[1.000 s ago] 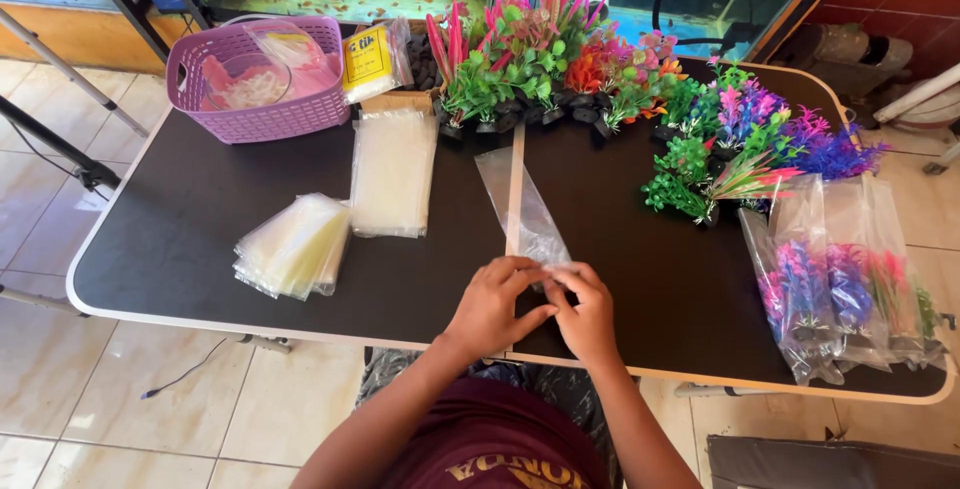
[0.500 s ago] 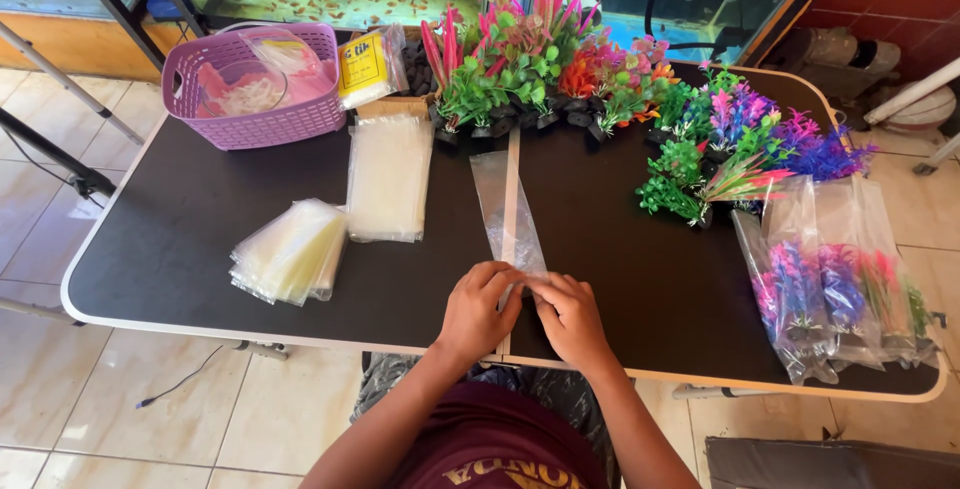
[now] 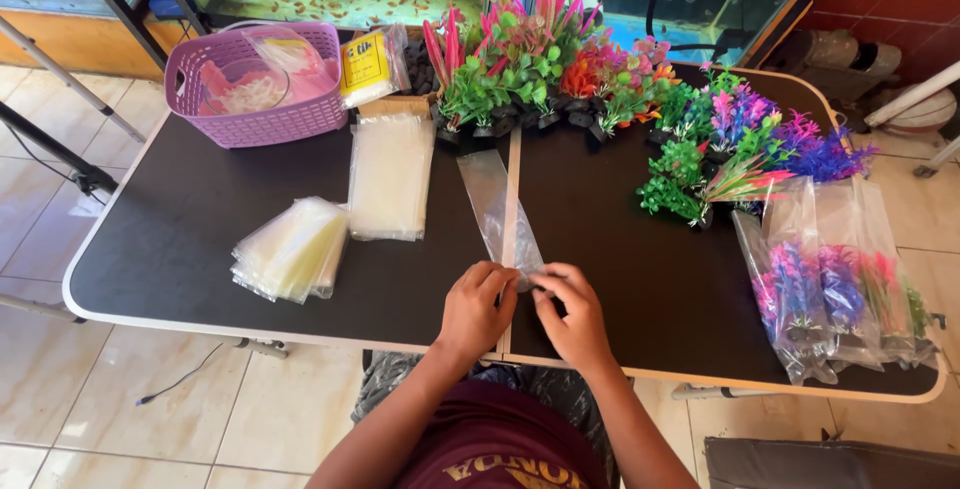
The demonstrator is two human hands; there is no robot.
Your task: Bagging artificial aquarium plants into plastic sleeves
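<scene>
1. Clear plastic sleeve bag (image 3: 497,204) lies flat along the middle seam of the black bench (image 3: 180,239), its near end right at the person's fingers, its far end pointing at the row of artificial aquarium plants (image 3: 530,69).
2. Head view: left hand (image 3: 477,309) and right hand (image 3: 572,317) sit side by side at the near edge, fingertips pinched on the bag's mouth. Each grip is nearly closed on the thin film, nothing else in either hand.
3. My read: this is the bag-opening step, rubbing the two layers apart at the mouth. Can't tell if it has actually split open yet.
4. Next move probably calls for a light pull apart, then a free hand for a plant.
5. Around it: two stacks of spare clear bags (image 3: 292,249) (image 3: 390,174) to the left, a purple basket (image 3: 255,89) at the far left corner, loose purple and green plants (image 3: 745,144) to the right, and already bagged plants (image 3: 835,284) near the right edge.
</scene>
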